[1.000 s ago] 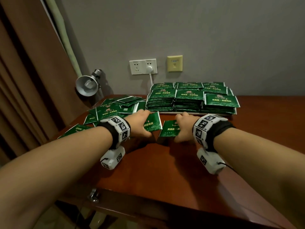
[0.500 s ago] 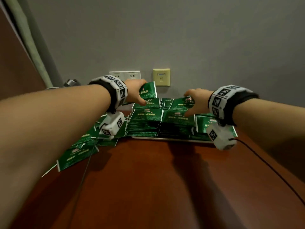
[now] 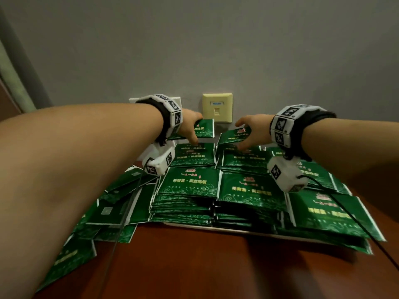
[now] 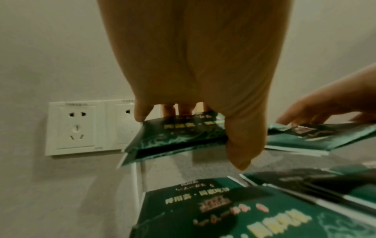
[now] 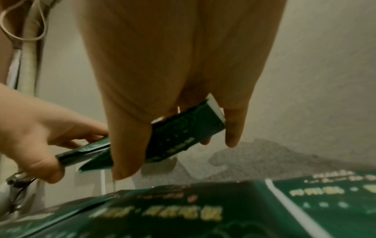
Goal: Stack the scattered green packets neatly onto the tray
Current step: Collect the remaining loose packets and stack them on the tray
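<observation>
Green packets are in both my hands. My left hand (image 3: 190,128) pinches one green packet (image 3: 203,131), thumb on its printed face and fingers (image 4: 168,111) curled behind the far edge, and holds it in the air above the back row of the stacks. From the left wrist view this packet (image 4: 179,136) lies nearly level, clear of the pile beneath it. My right hand (image 3: 253,131) grips a second packet (image 3: 234,135) at 3 o'clock from the first, thumb over the top and fingers under it; the right wrist view shows that packet (image 5: 183,136) tilted, one white-edged end raised toward my palm. The two held packets sit just beside each other, their near corners almost meeting; I cannot tell whether they touch.

Below my hands the stacked packets (image 3: 216,190) fill the tray (image 3: 237,230), of which only a pale front rim shows under the piles. The stacks stand in rows, faces up, their edges not quite flush. At 9 o'clock from the tray, loose packets (image 3: 116,203) lie scattered and overlapping on the reddish-brown worktop (image 3: 194,266), some face down, one (image 3: 67,262) out near the worktop's left edge.

At 12 o'clock, on the grey wall, a yellowish wall plate (image 3: 217,106) sits between my wrists, and a white double socket (image 4: 81,127) is at 9 o'clock from my left hand.
</observation>
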The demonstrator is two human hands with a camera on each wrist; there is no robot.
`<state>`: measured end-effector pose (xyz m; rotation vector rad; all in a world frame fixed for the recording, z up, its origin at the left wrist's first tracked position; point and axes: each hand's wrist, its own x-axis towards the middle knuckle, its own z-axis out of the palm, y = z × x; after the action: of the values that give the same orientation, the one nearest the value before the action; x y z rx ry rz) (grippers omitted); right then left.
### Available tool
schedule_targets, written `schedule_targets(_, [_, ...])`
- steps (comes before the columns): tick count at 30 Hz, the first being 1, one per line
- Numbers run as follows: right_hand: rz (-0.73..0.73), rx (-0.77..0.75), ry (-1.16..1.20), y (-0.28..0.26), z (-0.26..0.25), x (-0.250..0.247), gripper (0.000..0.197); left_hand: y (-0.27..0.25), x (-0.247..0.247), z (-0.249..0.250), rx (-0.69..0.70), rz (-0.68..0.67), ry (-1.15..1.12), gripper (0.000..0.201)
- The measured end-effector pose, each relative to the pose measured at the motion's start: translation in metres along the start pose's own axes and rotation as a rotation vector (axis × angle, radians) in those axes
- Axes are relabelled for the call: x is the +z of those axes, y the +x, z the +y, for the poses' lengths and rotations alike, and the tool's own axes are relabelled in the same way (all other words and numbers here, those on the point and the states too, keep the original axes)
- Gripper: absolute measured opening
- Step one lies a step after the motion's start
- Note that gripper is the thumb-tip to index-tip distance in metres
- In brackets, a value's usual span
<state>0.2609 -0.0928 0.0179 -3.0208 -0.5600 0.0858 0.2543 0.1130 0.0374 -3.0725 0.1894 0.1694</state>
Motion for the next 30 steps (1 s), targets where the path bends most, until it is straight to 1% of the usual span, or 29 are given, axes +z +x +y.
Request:
schedule_targets(3, [-0.038,-0.004,-0.006,0.013,0.002,0.014,0.086,0.017,0.010,0.009,0.012,-0.056,0.026,0.079])
schedule_targets(6, [-0.065,0.016,-0.012,0.016,0.004,0.018,0.091,0.021,0.017,0.019,0.029,-0.108,0.050,0.086])
schedule_targets(9, [-0.074,0.027,-0.005,0.007,0.001,0.014,0.094,0.014,0.021,0.023,0.047,-0.113,0.098,0.082])
schedule_targets(12, [-0.011,0.014,-0.016,-0.011,-0.007,0.005,0.087,-0.008,0.016,0.022,0.024,-0.076,0.127,0.078])
schedule_targets(16, [0.000,-0.047,0.007,-0.047,-0.032,-0.003,0.080,-0.056,0.009,0.010,-0.019,-0.003,0.115,0.073])
schedule_targets(19, [-0.012,-0.137,0.004,-0.077,-0.063,-0.002,0.079,-0.104,0.017,-0.010,-0.064,0.016,0.138,0.067])
schedule_targets(22, [-0.022,-0.239,0.009,-0.105,-0.101,0.003,0.075,-0.154,0.037,-0.033,-0.132,-0.009,0.203,0.058])
schedule_targets(25, [-0.012,-0.333,0.017,-0.131,-0.144,0.015,0.070,-0.206,0.061,-0.058,-0.220,-0.004,0.230,0.056])
schedule_targets(28, [-0.024,-0.417,0.042,-0.150,-0.182,0.037,0.065,-0.256,0.087,-0.082,-0.307,0.000,0.215,0.053])
schedule_targets(30, [-0.080,-0.432,0.020,-0.160,-0.205,0.059,0.066,-0.286,0.109,-0.095,-0.362,-0.010,0.196,0.050])
